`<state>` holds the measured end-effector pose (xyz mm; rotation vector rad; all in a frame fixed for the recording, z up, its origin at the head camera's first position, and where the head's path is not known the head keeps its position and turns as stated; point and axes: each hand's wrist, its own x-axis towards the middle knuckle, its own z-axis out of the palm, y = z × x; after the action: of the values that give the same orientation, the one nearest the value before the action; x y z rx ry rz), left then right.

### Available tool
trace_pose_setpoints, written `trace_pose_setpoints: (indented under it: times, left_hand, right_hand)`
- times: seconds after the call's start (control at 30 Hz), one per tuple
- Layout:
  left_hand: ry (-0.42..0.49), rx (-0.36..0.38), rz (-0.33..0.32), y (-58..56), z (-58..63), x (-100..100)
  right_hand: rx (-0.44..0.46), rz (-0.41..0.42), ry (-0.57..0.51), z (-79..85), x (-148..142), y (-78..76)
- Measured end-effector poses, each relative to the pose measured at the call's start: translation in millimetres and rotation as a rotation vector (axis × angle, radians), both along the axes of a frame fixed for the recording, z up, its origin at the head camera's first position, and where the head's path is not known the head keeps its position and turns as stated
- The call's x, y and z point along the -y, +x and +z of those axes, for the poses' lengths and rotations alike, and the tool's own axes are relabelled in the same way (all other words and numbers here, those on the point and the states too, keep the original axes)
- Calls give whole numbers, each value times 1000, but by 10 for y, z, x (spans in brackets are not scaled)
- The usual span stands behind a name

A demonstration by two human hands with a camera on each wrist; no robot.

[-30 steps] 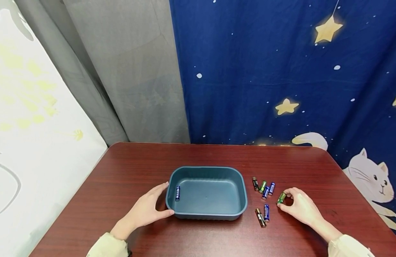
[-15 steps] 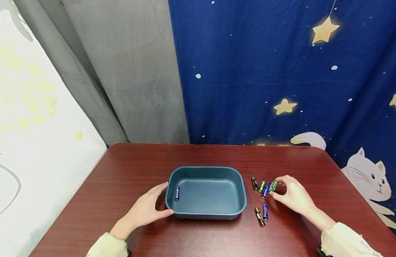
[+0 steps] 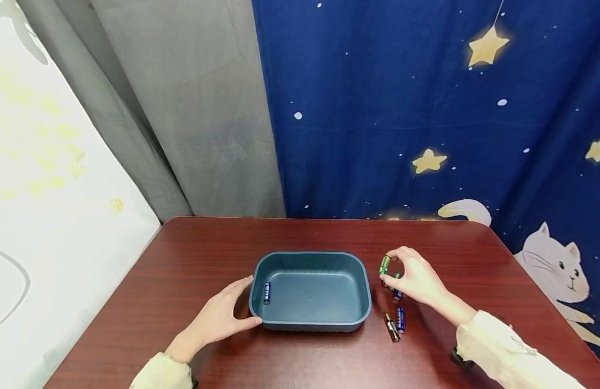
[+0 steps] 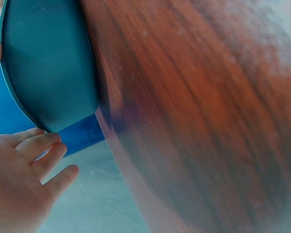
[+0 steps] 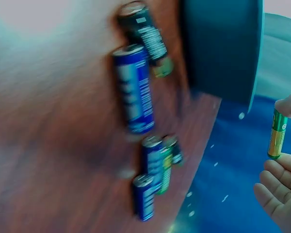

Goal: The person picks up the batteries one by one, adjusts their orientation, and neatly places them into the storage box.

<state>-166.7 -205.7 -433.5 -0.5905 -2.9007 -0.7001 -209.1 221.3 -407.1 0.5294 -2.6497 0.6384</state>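
Note:
My right hand pinches a green-and-gold battery by its two ends, between thumb and fingertip. It is held up, right of the blue-grey plastic bin, over other batteries on the table. My left hand touches the bin's left side, thumb near the front corner and extended fingers near the back. Within the bin, a blue battery lies close to the left wall. Blue batteries, a black one and a green one lie on the table; in the head view my right hand partly covers some.
The dark red wooden table carries the bin and batteries. Behind it hang a grey curtain and a blue curtain with stars. A white printed cloth hangs at the left.
My right hand has carried the green battery left and up, from the table's right side to beside the bin. The left hand has stayed at the bin.

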Motion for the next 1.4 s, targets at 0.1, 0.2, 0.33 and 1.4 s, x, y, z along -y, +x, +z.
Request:
trace_pose_setpoints:
  times: [0.1, 0.2, 0.33, 1.4]
  left_hand:
    - [2, 4, 1, -2, -3, 6]
    - [4, 2, 1, -4, -2, 6]
    - [8, -4, 2, -3, 4, 5]
    - [24, -21, 6, -22, -21, 2]
  right_hand:
    - [-7, 36, -7, 80, 166, -65]
    - [-10, 63, -1, 141, 319, -126]
    - [-2, 105, -3, 192, 513, -188]
    - [279, 384, -237, -105, 1799, -320]
